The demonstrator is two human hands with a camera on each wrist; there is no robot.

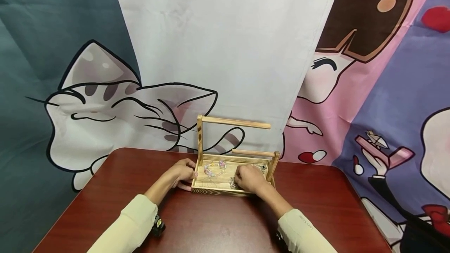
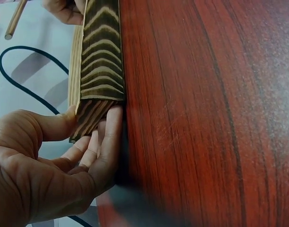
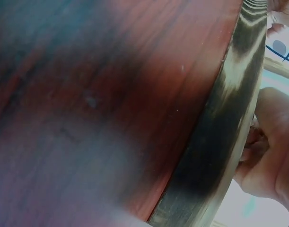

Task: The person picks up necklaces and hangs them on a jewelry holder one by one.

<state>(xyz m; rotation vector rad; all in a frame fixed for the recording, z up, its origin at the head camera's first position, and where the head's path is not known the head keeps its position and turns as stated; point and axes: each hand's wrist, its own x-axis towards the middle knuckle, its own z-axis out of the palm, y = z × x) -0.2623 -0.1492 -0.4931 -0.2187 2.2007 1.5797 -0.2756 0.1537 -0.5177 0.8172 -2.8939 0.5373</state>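
A wooden jewelry rack has a shallow tray [image 1: 211, 186] as its base, with an upright post at each end. My left hand [image 1: 183, 173] grips the tray's left end, the thumb at the upper edge and the fingers tucked against the end and underside, as the left wrist view shows. My right hand [image 1: 250, 178] is down inside the tray with its fingers curled, beside a small silvery chain [image 1: 233, 183]. Its fingertips are hidden, so I cannot tell whether they pinch the chain. A pastel beaded bracelet [image 1: 208, 171] lies in the tray's left half.
One crossbar [image 1: 235, 122] runs high from the left post, and a lower bar [image 1: 253, 153] joins the right post [image 1: 272, 166]. Dark small jewelry [image 1: 263, 166] lies at the tray's right. The rack stands on a red-brown table [image 1: 211, 221] before a printed cloth [image 1: 225, 50].
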